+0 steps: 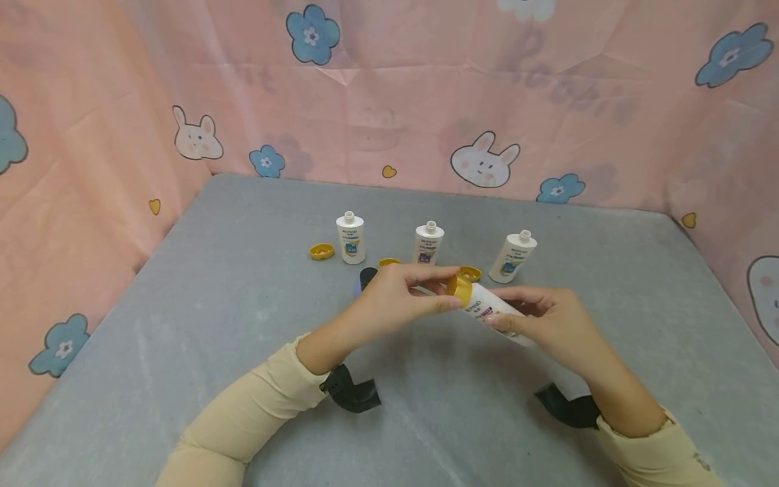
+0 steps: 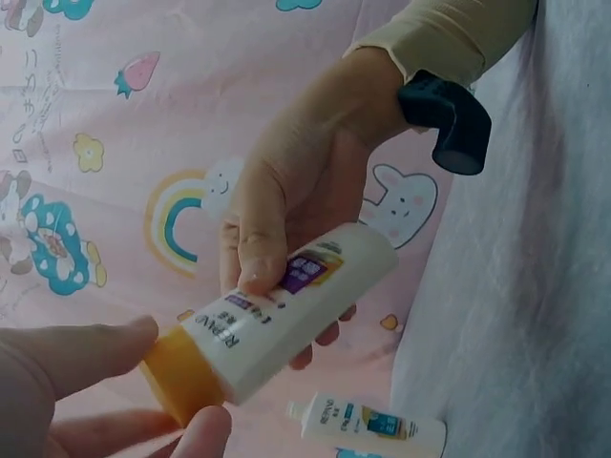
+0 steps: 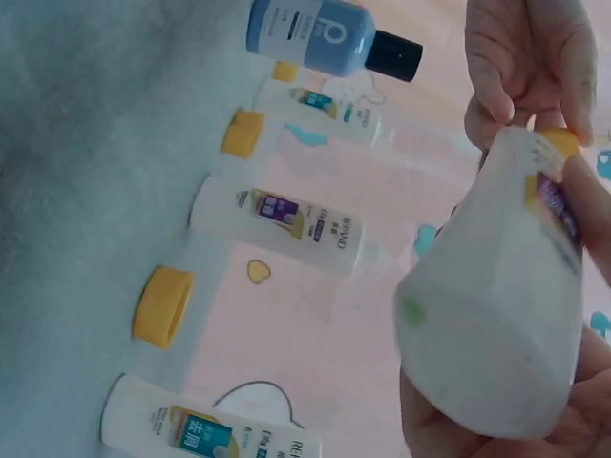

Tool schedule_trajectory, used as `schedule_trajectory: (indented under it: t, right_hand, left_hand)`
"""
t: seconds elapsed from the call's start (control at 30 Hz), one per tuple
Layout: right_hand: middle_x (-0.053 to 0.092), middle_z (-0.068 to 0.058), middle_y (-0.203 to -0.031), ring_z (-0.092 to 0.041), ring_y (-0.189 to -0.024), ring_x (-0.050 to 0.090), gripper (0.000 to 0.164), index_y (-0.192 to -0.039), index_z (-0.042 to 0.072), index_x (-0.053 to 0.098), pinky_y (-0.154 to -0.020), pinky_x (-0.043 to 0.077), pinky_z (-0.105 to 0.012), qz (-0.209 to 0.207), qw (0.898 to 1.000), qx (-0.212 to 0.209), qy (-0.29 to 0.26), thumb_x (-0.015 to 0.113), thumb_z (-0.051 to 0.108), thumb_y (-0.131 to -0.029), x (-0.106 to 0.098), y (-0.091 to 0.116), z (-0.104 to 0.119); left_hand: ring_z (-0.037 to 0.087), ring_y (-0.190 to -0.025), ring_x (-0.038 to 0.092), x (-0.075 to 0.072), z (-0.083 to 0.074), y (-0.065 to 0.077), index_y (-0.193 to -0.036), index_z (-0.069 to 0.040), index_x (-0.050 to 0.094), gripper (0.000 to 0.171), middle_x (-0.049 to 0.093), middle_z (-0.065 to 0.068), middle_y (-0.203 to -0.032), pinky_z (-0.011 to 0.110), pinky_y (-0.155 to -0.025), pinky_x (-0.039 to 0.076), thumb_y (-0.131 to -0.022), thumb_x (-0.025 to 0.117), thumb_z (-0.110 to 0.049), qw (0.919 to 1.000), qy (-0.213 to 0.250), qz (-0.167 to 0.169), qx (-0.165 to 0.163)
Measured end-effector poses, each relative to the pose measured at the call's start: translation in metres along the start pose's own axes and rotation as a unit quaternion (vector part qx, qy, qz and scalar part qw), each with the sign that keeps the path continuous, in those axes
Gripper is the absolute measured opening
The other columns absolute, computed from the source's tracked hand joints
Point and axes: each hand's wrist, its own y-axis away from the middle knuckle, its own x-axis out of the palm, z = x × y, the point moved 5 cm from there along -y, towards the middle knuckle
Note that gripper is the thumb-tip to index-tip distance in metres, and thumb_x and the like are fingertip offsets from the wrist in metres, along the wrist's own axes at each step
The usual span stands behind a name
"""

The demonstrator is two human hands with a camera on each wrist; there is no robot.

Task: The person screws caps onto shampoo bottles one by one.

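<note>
"Where is the white bottle (image 1: 487, 308) held?"
"Above the table (image 1: 243, 284), tilted; its body is gripped by the right hand (image 1: 550, 318), its yellow cap (image 1: 460, 289) pinched between the left hand's fingers (image 1: 435, 306)."
"And beyond?"
"Three capless bottles (image 1: 351, 242) are seen upright behind, loose caps (image 1: 321, 251) nearby."

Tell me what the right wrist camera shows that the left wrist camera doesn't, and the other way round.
Only the right wrist view shows the blue bottle with its black cap, the loose gold caps, and the underside of the held white bottle.

Only the left wrist view shows the cream sleeve, the black wrist mount and the rainbow print.

Both show the left hand, right hand, held white bottle, its gold cap, and a standing teal-labelled bottle.
</note>
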Motion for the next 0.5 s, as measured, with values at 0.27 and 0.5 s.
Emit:
schedule_trajectory:
  t: [0.27,0.5]
  right_hand:
    - [0.074,-0.010,-0.104,-0.012,-0.077,0.065,0.041,-0.117,0.010,0.073,-0.063,0.055,-0.028,-0.007,1.000,0.013,0.014,0.080,0.033,-0.085,0.0066,-0.0017,0.0002]
    - [0.075,-0.011,-0.106,-0.010,-0.079,0.064,0.040,-0.119,0.008,0.073,-0.063,0.054,-0.026,-0.012,1.000,0.005,0.022,0.079,0.029,-0.086,0.0081,-0.0019,0.0007]
  left_hand:
    - [0.010,-0.099,0.066,0.0021,0.0051,-0.0012,-0.128,-0.014,0.068,0.042,0.073,0.001,-0.115,0.021,-0.075,0.057,-0.089,0.077,-0.026,0.9994,-0.022,-0.010,-0.024]
    - [0.012,-0.093,0.067,0.0030,0.0032,-0.0016,-0.127,-0.006,0.068,0.042,0.073,0.007,-0.110,0.021,-0.076,0.058,-0.088,0.077,-0.019,0.9998,-0.021,-0.006,0.000]
